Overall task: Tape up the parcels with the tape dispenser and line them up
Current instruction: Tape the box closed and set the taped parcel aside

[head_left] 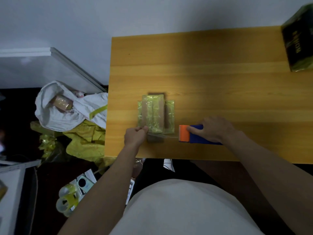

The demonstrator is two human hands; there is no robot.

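Fingers of my left hand (135,135) pinch the clear tape end at the near edge of the parcels (155,114) on the wooden table (211,82). Right hand (214,128) grips the tape dispenser (193,134), just right of them.

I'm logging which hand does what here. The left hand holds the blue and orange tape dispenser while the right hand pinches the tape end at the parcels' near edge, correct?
Not quite: the hands are swapped. In the head view the right hand holds the blue and orange tape dispenser, while the left hand pinches the tape end at the near edge of the parcels.
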